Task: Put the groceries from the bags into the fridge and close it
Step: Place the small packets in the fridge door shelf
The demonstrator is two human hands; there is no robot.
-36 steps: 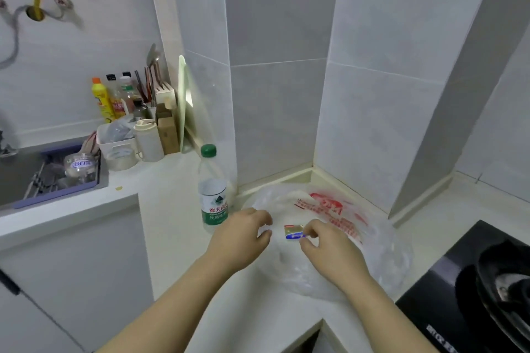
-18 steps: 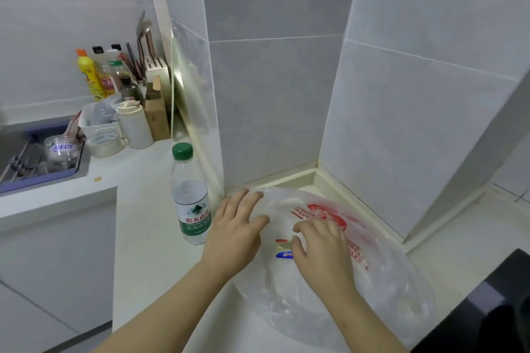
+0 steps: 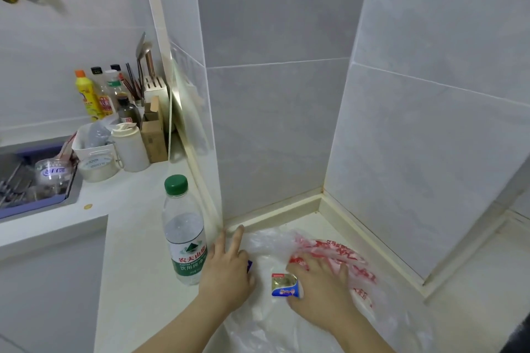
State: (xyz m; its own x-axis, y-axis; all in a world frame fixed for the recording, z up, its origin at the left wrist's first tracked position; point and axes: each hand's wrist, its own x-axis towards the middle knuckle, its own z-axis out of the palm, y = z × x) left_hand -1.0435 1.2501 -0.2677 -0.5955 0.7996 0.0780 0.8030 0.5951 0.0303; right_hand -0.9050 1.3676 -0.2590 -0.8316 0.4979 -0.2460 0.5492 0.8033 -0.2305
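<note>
Plastic bag (image 3: 269, 249) lay flattened on the tabletop (image 3: 137, 238) under both hands. The left hand (image 3: 226, 269) rested on its edge, fingers straight, holding nothing. The right hand (image 3: 321, 284) pressed flat on the red print, fingers spread. A small packet (image 3: 284, 285) lay against its thumb side, between the hands. A water bottle (image 3: 183, 238) stood upright just left of the left hand.

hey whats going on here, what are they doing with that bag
A person is working on a plastic bag lying flat in the corner of the counter. The left hand rests on its left edge with straight fingers, and the right hand presses flat on its red print. A small packet lies by the right thumb; whether it is inside the bag is unclear. A bottle stands just left of the left hand.
</note>
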